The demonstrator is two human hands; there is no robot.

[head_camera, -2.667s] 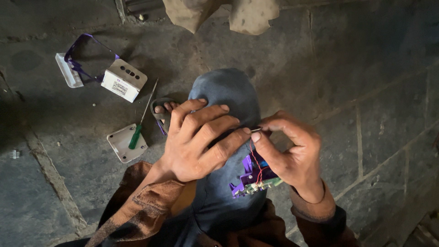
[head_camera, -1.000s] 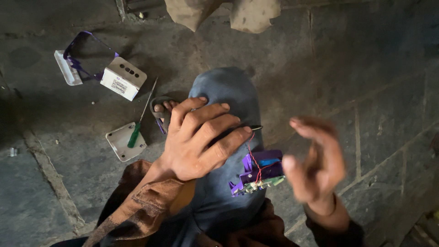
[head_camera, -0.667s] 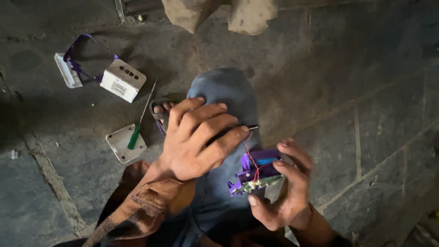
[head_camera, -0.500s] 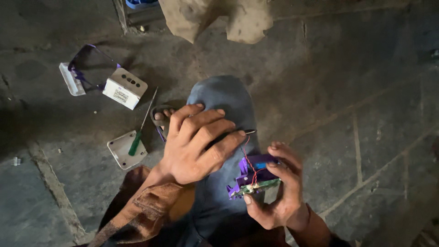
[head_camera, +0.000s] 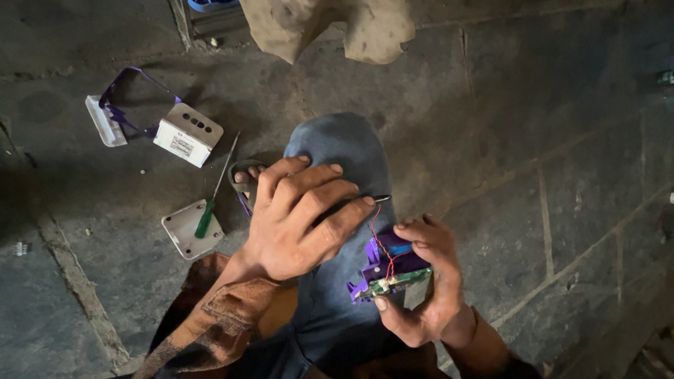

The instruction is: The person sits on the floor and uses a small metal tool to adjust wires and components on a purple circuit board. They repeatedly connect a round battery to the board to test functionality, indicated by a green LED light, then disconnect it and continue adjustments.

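Right hand [head_camera: 425, 295] fingers [head_camera: 414, 235] wrapped around small purple module with green circuit board [head_camera: 388, 272], thumb under board edge, module held just beside the knee. Thin red wires [head_camera: 379, 242] running up from board toward left hand. Left hand [head_camera: 302, 217] resting palm-down on the blue-trousered knee [head_camera: 344, 140], fingers curled over a slim dark tool, only its metal tip [head_camera: 381, 198] showing past the fingertips; tip near upper end of red wires, contact not discernible. Brown sleeve [head_camera: 225, 312] on left forearm. Sandalled foot [head_camera: 246, 182] partly visible behind left hand. On stone floor [head_camera: 533, 126], left of knee: green-handled screwdriver [head_camera: 214, 193] lying across a white square cover plate [head_camera: 186, 228]; further out, white box with row of holes [head_camera: 188, 135]; beyond it, purple frame [head_camera: 133, 98] against a white flat piece [head_camera: 104, 121]. Beige cloth [head_camera: 330, 28] at top edge of view, well apart from hands.
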